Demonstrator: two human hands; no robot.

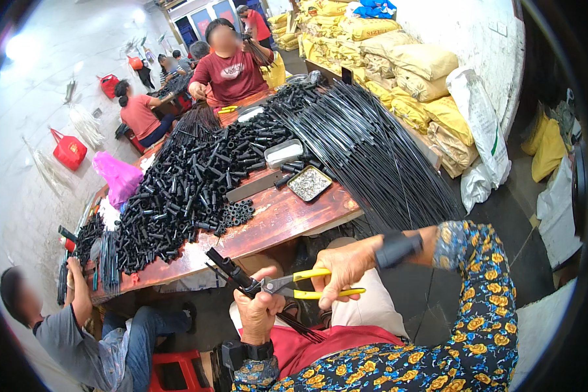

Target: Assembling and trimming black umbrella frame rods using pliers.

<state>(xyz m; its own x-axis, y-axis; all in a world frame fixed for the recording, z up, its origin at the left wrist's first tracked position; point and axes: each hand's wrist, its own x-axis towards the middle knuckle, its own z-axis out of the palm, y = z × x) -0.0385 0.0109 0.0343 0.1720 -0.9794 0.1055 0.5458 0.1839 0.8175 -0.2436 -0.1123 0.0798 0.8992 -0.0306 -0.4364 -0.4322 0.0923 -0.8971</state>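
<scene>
My left hand [260, 315] is closed around a bundle of thin black rods [302, 327] with black tubular pieces [227, 266] at its upper end. The rods slant down toward my lap, below the fist. In my right hand [346, 269] are yellow-handled shears [305, 275], their handles spread apart. The metal blades meet the bundle right beside my left thumb. Whether they bite into anything there is too small to tell.
A wooden table [287, 225] ahead bears heaped black tubular parts [189, 176], long black rods [372, 144] and a tray of small metal pieces [309, 183]. Co-workers sit across [232, 72] and at left [72, 340]. Yellow sacks [431, 111] are stacked at right. A red stool [183, 369] stands lower left.
</scene>
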